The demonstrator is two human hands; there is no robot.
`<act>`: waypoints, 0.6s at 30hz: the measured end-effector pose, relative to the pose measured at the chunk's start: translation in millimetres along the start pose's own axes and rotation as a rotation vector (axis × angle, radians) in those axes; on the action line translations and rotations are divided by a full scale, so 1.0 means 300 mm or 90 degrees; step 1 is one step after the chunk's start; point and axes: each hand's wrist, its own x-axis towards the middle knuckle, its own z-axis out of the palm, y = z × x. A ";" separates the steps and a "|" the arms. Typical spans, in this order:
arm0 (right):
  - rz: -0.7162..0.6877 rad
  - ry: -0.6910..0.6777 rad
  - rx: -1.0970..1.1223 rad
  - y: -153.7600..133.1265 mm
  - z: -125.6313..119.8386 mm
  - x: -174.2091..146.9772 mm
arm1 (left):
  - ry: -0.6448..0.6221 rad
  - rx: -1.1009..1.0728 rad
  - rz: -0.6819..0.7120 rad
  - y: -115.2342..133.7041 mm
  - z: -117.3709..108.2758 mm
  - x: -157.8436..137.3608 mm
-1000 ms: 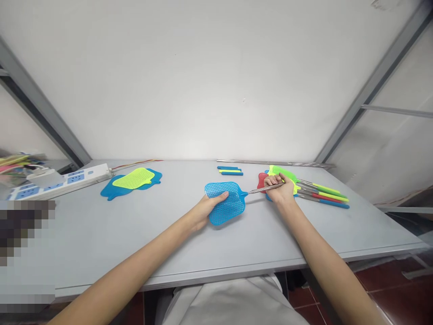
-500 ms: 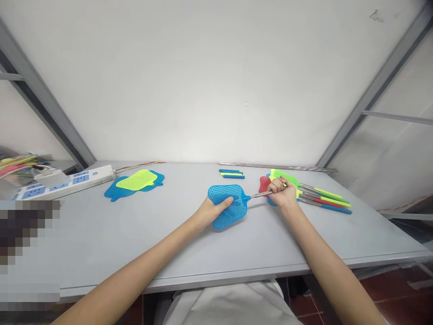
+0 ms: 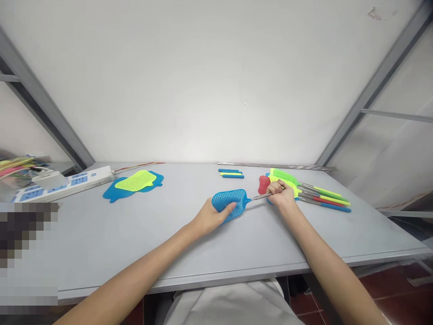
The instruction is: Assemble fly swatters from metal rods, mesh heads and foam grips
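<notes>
A pale wall [image 3: 203, 90] rises behind a long grey worktop [image 3: 209, 253]. At the left lies a white power strip [image 3: 94, 176]. At the right, a fanned pile of swatters [image 3: 324, 199] with coloured handles points its handle ends outward. Thin metal rods [image 3: 275, 165] lie along the worktop's back edge. Left of centre, a loose yellow head [image 3: 135, 181] overlaps two flat blue heads [image 3: 117, 192].

Two bare hands work over the middle. The left hand [image 3: 209, 218] grips a blue mesh head [image 3: 238, 202], tilted above the worktop, thumb pressed on its upper face. The right hand [image 3: 281, 194] is curled tightly round the slim metal shaft [image 3: 259, 197] at the head's neck; the shaft's far end cannot be made out. Smallest are three short grips [image 3: 231, 174], blue, yellow and blue, lying behind.

The narrow neck seems the weak spot: hands twisting out of line could bend it or work the shaft loose. A loose hold might let the slick metal slip, and a low right wrist could disturb the pile.
</notes>
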 end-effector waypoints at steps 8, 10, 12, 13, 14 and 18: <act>0.014 0.038 0.033 0.006 0.013 -0.012 | 0.023 -0.114 -0.089 -0.007 0.001 0.012; 0.019 0.041 0.042 0.005 0.015 -0.013 | 0.029 -0.149 -0.115 -0.006 0.003 0.013; 0.025 0.040 0.048 0.005 0.017 -0.014 | 0.024 -0.203 -0.149 -0.005 0.005 0.014; 0.028 0.038 0.050 0.006 0.017 -0.014 | 0.018 -0.239 -0.169 -0.005 0.005 0.014; 0.032 0.035 0.052 0.007 0.018 -0.014 | 0.015 -0.279 -0.193 -0.004 0.005 0.015; 0.048 0.006 0.059 0.009 0.029 -0.020 | 0.025 -0.411 -0.315 -0.008 -0.003 0.023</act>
